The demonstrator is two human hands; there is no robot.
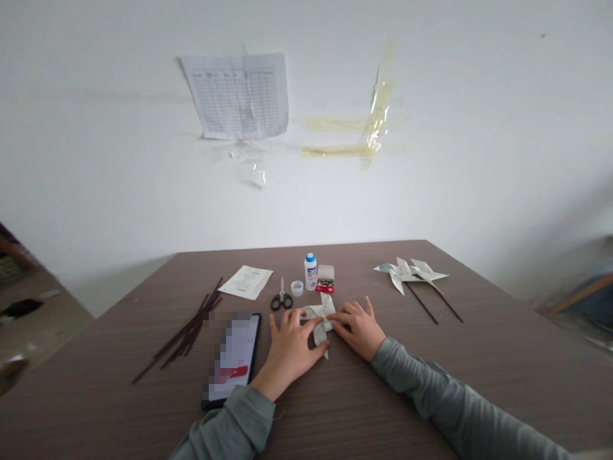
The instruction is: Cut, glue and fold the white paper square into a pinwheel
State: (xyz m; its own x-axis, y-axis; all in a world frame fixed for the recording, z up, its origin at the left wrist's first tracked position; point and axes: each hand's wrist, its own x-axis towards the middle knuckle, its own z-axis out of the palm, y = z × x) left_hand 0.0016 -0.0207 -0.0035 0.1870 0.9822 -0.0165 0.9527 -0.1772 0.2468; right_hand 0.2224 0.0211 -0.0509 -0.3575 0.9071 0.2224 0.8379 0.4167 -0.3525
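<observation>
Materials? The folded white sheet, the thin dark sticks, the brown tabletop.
Folded white printed sheet: thin matte paper, given its sharp creases. Thin dark brown sticks: probably matte wood or bamboo; plastic possible. Brown tabletop: likely wood-grain laminate, from its even streaks and low sheen.

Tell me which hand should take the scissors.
Left, probably: the left hand lies nearest the scissors, just beyond its fingers, while the right hand sits farther away, on the other side of the folded paper.

Logged, scissors (281, 297) as landmark: scissors 1 | beyond: glue bottle (310, 271) 1, small box (325, 278) 1, cap (297, 288) 1 | right: folded paper (318, 322) 1, left hand (287, 351) 1, right hand (359, 329) 1, stick pinwheels (412, 275) 2 | left: paper sheet (246, 282) 1, phone (232, 361) 1, dark sticks (184, 332) uncounted
</observation>
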